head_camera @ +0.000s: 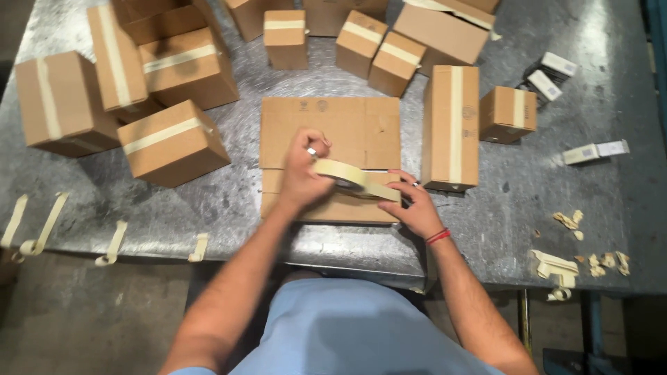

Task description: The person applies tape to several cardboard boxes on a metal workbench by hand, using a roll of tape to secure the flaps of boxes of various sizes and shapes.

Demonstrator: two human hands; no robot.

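- The left hand (303, 173) grips a roll of pale masking tape (342, 175), fingers curled over its top rim; a ring shows on one finger.
- The right hand (415, 205) pinches the free end of the tape, drawn out to the roll's right; a red band circles that wrist.
- Both hands are closed on the tape and sit near each other, over a flattened cardboard box (330, 132) lying in the middle of the metal tabletop (528, 187).
- The flat box is folded shut, so nothing shows inside it.
- Just right of it stands a tall sealed carton (451, 125), a tape strip running down its length.
- A small taped box (508, 114) sits beside that.
- Many more sealed cartons (174, 142) crowd the left and far side, all closed, contents hidden.
- Small white packets (596, 152) lie on the right.
- Torn tape scraps (566, 267) litter the near right edge.
- Tape strips (113, 243) hang from the tabletop's front left edge.
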